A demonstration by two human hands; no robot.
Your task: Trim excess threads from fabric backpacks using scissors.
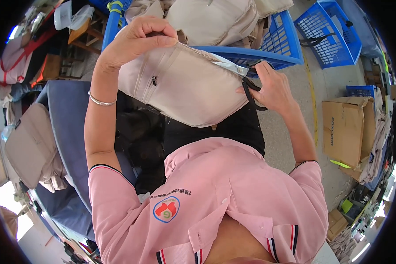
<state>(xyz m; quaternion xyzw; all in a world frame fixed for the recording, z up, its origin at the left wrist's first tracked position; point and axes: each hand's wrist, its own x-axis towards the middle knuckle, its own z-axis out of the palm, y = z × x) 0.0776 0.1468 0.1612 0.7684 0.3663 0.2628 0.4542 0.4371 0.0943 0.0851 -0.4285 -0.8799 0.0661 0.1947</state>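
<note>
A beige fabric bag piece (190,88) with a zipper and a small dark zipper pull hangs in front of my lap. My left hand (136,39) pinches its upper left edge between thumb and fingers. My right hand (272,88) grips a pair of scissors (241,70) with black handles. Their silver blades lie along the top edge of the bag piece, pointing left. Whether the blades are parted is hard to make out. Part of the handles is hidden by my right fingers.
Just beyond the bag piece stands a blue plastic crate (290,50) heaped with similar beige pieces (211,22). Another blue crate (328,39) is at the far right, near a cardboard box (345,130). To my left is a dark blue padded surface (70,127) with a beige bag piece (35,145).
</note>
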